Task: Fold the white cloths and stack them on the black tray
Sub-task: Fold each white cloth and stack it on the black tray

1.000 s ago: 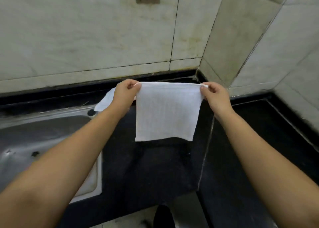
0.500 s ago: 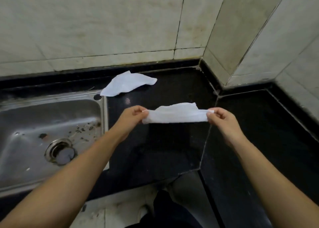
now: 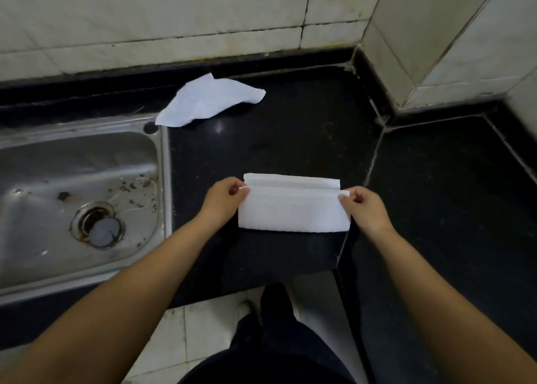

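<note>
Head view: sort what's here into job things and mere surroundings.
Job:
- folded white cloth, pinched by left hand and right hand
- crumpled white cloth by the wall

Surroundings:
- stainless steel sink
- black stone counter

No black tray visible.

The black tabletop (image 3: pixel 290 139) runs along the tiled wall and turns at the corner. A steel sink (image 3: pixel 78 197) is set into its left part. A crumpled white cloth (image 3: pixel 209 102) lies near the back, just beside the sink's rim. A folded white cloth (image 3: pixel 293 209) appears to rest flat nearer the front edge.
</note>
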Tool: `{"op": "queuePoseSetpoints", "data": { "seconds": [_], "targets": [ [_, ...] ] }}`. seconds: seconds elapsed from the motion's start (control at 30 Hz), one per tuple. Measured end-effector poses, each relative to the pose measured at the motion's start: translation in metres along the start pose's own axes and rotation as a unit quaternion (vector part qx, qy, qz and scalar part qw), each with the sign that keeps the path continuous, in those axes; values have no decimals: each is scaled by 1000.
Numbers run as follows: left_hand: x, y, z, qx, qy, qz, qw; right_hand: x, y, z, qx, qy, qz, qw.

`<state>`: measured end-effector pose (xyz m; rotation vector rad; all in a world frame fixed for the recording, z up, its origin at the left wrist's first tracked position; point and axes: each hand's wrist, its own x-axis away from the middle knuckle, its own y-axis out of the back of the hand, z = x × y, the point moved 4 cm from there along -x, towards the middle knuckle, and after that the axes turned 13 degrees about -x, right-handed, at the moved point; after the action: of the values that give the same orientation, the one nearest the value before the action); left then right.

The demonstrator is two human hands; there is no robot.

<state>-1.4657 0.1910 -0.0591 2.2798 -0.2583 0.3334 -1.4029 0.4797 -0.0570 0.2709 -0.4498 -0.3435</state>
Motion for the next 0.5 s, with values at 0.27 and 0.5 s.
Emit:
{"op": "queuePoseSetpoints", "data": {
  "seconds": [0.27, 0.5],
  "targets": [
    [-42, -15, -13, -166, 18, -97, 981, -49, -23, 5, 203, 29, -57, 977],
    [-16, -19, -3, -215, 9, -143, 966, -54, -53, 39, 379, 138, -24, 915]
  ]
}}
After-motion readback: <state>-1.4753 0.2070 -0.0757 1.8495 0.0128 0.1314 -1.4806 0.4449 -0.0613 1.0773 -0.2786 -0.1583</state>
